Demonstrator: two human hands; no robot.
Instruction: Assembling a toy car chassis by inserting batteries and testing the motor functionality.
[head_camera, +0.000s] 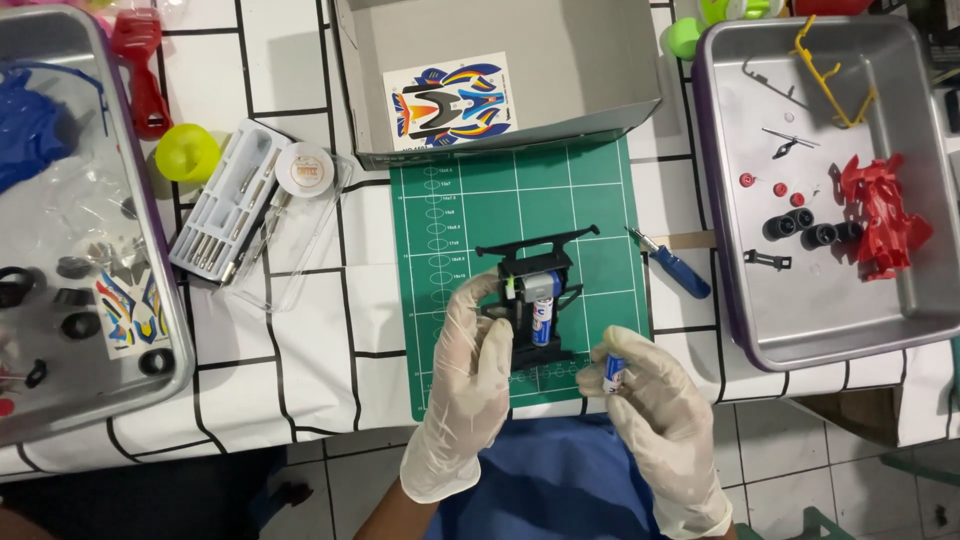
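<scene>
The step in hand looks like fitting batteries into a small black toy car frame (535, 300), which sits on the green cutting mat (450, 220) near the front edge of the worktop (300, 340). One battery (543, 322) already lies lengthwise in the frame, next to a small silver motor at its upper end.

The left hand (470, 385), in a pale glove, closes around the left side of the frame and steadies it. The right hand (650, 400), also gloved, pinches a second battery (613, 374) between thumb and fingertips, held upright just to the right of the frame and clear of it.

By my judgement, the next move calls for turning this battery to lie along the empty slot beside the first one, with its ends facing the correct contacts, then pressing it down while the left hand keeps the frame from sliding.

A blue-handled screwdriver (675, 265) lies on the mat's right edge. The metal tray (720, 200) on the right holds black wheels (810, 228) and a red car body (885, 215). An open cardboard box (560, 60) with a sticker sheet (450, 100) stands behind the mat.
</scene>
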